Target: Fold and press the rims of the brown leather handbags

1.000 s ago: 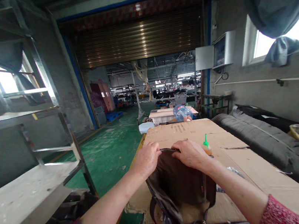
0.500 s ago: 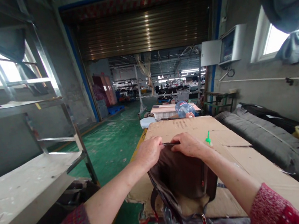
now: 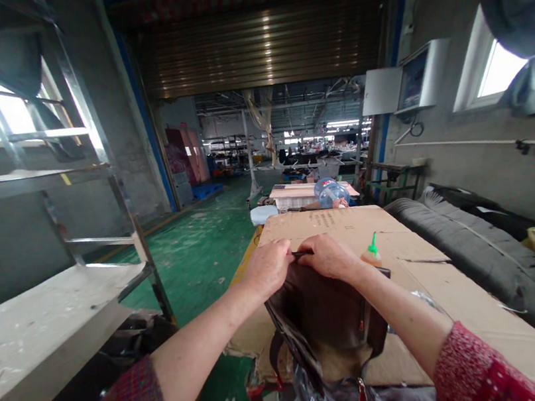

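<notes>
Green floor (image 3: 193, 238) spreads left of our fingers (image 3: 282, 250); our left hand (image 3: 268, 267) pinches the far rim of the dark bag (image 3: 334, 311). It lies just below the fingers, mouth gaping toward us, long axis seemingly running our way. Beyond them, the cardboard (image 3: 441, 285) bears unreadably small print; our right hand (image 3: 330, 257) pinches the same rim, and right of its fingers a grey roll (image 3: 472, 257) lies along the cardboard's edge.
</notes>
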Tool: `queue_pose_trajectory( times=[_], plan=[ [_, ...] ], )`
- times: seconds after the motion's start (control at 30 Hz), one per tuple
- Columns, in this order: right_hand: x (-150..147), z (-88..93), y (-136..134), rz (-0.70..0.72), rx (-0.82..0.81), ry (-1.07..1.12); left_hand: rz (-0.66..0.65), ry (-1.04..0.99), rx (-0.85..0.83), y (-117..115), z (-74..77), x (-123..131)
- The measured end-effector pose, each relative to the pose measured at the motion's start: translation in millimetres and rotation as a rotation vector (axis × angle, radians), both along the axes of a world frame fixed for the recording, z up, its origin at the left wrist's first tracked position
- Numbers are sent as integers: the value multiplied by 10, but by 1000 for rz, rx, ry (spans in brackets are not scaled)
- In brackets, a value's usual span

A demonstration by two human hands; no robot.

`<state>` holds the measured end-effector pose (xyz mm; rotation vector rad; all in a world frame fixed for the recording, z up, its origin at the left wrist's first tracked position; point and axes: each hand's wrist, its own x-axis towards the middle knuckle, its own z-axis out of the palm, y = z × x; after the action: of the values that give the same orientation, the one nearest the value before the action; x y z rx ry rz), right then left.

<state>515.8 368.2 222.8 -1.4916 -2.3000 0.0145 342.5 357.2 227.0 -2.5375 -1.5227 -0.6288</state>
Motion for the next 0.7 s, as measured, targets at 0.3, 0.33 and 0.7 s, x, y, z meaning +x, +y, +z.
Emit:
queue_pose_trajectory(
  times=[0.3, 0.33, 0.7],
  plan=[
    [-121, 52, -26, 23, 22, -116, -2, -39, -9, -10, -8, -13],
    [-122, 50, -33, 25, 19, -114, -9, -69, -15, -14, -12, -18],
    [323, 82, -54, 84, -92, 6, -128, -285, -224, 31, -40, -290]
  ],
)
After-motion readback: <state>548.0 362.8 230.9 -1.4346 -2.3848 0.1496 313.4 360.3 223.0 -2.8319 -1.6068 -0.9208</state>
